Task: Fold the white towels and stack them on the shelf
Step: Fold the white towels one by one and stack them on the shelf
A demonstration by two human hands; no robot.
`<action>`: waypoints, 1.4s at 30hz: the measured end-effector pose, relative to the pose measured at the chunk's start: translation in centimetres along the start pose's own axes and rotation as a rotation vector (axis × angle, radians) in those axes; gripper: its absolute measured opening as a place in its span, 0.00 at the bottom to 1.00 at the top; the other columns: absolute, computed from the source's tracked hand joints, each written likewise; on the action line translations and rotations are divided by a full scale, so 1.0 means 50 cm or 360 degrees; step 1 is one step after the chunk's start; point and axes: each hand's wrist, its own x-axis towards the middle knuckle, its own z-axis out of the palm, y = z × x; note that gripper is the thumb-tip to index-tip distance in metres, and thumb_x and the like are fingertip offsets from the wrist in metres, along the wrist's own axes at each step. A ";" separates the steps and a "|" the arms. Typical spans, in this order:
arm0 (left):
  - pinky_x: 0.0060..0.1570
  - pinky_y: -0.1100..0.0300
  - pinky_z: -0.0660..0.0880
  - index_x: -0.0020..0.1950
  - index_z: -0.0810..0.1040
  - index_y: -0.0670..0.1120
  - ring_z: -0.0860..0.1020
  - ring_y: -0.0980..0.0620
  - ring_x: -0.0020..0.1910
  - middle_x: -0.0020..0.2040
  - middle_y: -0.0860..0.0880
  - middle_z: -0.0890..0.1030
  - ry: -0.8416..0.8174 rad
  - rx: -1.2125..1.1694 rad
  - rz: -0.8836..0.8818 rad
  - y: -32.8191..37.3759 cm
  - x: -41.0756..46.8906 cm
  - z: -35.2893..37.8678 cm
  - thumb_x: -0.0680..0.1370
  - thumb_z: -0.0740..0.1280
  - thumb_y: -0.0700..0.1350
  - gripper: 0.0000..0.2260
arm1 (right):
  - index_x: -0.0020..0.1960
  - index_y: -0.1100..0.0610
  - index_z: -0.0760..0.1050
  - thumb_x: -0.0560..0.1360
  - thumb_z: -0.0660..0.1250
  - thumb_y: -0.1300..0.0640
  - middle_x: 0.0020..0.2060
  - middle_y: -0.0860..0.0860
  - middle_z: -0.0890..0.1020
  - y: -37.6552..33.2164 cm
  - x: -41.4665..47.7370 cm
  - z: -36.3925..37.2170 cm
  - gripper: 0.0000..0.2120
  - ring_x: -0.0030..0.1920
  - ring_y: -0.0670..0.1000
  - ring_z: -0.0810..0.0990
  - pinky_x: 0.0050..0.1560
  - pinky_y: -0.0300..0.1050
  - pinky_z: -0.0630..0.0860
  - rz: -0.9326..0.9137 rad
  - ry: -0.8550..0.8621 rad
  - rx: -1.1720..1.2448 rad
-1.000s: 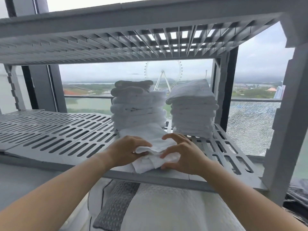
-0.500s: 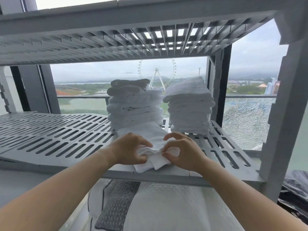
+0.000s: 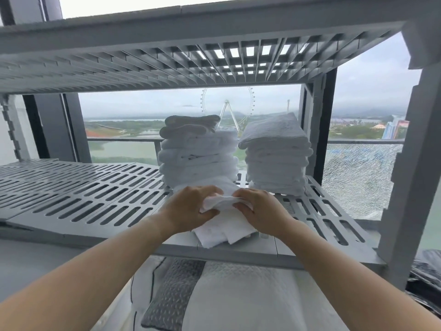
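Grey slatted shelf by the window: near its front edge, left hand and right hand both pinched a white towel.

Overcast daylight fills the window; a Ferris wheel stands at twelve o'clock, shattered glass at three, quilted bedding at six.

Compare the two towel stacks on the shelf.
The left stack has loose, rounded folds; the right stack is flat and square-edged. The left stack is wider than the right stack. Both are white, similar in height, on the grey shelf.
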 end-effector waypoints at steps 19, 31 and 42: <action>0.68 0.51 0.64 0.68 0.67 0.59 0.69 0.56 0.66 0.68 0.58 0.71 -0.0315 0.0165 0.0005 -0.006 0.024 0.049 0.73 0.66 0.60 0.24 | 0.53 0.51 0.79 0.72 0.59 0.69 0.49 0.53 0.84 0.078 -0.005 -0.091 0.19 0.49 0.55 0.80 0.50 0.50 0.77 0.0192 -0.0268 -0.0249; 0.41 0.57 0.71 0.56 0.76 0.56 0.79 0.45 0.50 0.50 0.50 0.82 -0.0197 0.0338 0.0062 0.071 0.121 0.120 0.76 0.61 0.53 0.11 | 0.66 0.55 0.71 0.70 0.72 0.55 0.63 0.50 0.76 0.131 -0.093 -0.096 0.25 0.55 0.47 0.75 0.51 0.34 0.65 0.0527 -0.0046 -0.0005; 0.37 0.58 0.69 0.47 0.79 0.54 0.78 0.45 0.44 0.43 0.50 0.82 -0.0028 0.0166 -0.0004 0.069 0.124 0.114 0.75 0.62 0.55 0.08 | 0.50 0.58 0.82 0.68 0.71 0.55 0.48 0.50 0.83 0.114 -0.105 -0.076 0.12 0.42 0.47 0.76 0.40 0.37 0.66 0.0448 0.0256 -0.0099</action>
